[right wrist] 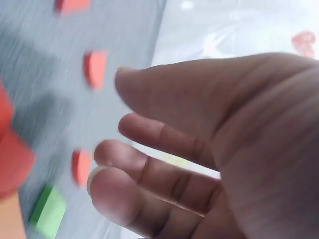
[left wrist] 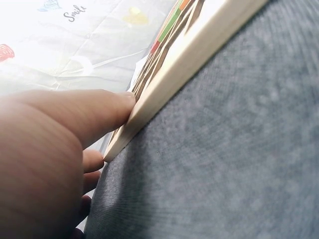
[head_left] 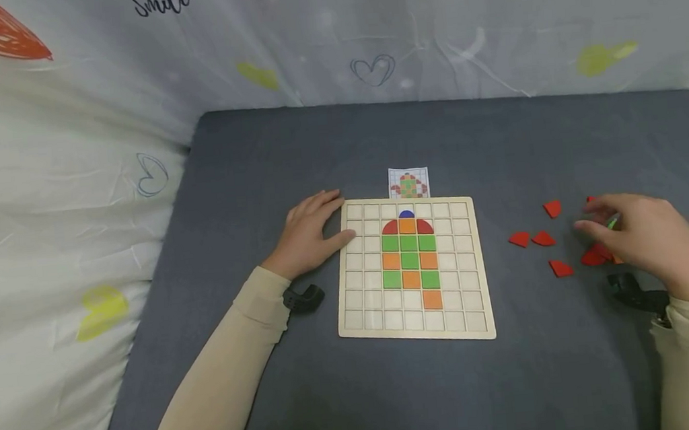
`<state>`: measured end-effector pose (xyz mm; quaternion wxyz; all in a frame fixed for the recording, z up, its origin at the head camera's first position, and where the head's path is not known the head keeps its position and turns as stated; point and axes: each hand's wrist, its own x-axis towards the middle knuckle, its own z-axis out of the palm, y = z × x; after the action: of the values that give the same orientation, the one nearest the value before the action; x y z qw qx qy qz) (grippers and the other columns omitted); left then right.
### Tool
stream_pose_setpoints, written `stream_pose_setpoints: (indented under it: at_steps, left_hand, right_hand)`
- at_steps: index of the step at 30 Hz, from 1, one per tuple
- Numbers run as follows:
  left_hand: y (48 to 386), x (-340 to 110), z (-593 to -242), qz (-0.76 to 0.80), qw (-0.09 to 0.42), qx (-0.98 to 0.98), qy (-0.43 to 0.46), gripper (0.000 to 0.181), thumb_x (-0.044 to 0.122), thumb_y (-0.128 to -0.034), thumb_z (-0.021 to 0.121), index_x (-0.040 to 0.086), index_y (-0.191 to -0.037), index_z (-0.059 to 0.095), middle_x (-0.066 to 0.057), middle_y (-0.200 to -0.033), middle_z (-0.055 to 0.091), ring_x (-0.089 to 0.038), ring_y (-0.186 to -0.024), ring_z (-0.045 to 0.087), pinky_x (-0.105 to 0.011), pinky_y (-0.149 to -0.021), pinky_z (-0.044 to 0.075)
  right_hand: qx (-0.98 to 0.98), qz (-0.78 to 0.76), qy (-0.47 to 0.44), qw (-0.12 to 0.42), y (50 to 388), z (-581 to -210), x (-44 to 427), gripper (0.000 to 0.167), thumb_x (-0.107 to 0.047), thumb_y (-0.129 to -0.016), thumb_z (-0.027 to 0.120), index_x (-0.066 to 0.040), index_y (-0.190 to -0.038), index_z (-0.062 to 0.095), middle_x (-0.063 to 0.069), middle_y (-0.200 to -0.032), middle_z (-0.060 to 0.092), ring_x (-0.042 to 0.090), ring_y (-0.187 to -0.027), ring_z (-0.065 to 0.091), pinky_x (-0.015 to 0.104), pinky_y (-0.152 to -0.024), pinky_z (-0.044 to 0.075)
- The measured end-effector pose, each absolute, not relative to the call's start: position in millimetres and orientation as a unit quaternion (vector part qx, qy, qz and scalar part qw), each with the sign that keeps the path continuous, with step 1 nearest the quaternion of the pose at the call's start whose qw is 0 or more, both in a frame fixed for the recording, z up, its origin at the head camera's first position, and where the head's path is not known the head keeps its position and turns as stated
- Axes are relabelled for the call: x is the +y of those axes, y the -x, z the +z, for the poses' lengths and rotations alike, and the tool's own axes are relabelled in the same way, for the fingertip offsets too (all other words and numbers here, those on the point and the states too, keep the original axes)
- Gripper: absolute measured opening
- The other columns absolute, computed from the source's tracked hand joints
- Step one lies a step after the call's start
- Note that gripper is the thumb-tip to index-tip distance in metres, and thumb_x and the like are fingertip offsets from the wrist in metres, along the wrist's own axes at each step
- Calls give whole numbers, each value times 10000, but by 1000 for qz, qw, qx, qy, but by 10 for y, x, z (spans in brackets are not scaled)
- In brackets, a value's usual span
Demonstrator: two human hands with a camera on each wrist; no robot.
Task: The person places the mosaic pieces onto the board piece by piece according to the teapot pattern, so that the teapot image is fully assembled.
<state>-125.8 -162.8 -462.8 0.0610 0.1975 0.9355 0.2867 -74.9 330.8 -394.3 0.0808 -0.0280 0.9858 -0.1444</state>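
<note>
Your left grip [head_left: 308, 237], loosely spread, touches the board [head_left: 471, 300] to its right, likely steadying it; your right grip [head_left: 656, 241], parted and empty, has red pieces [head_left: 561, 268] nearby, probably for easy reach.

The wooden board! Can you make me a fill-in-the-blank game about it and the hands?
The topmost piece on the wooden board is ____.
An ____ square sits between the board's two red pieces.
The ____ hand touches the board.
Most loose pieces near the right hand are ____.
Missing words: blue; orange; left; red.
</note>
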Motion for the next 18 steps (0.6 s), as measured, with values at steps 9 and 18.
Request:
stream_pose_setpoints:
  at_steps: [9, 18]
  left_hand:
    - [1261, -1611, -4647, 285, 57, 936, -198, 697, 472, -1013, 672, 117, -1585, 490, -77, -1688, 365, -304, -1602, 227, -568, -1266, 173]
    - [1258, -1617, -4638, 284, 58, 937, -193, 700, 461, -1014, 679, 113, -1589, 483, -75, -1689, 365, -299, -1602, 225, -564, -1270, 163]
  right_hand:
    - [989, -110, -11, 98, 737, -4113, 3671, 472, -79, -944, 733, 231, -1236, 531, 477, -1134, 559, 599, -975, 556, 710, -781, 469]
    - [988, -117, -34, 92, 778, -4157, 3704, 346, -27, -947, 709, 226, -1147, 583, 438, -1051, 578, 570, -922, 561, 656, -711, 477]
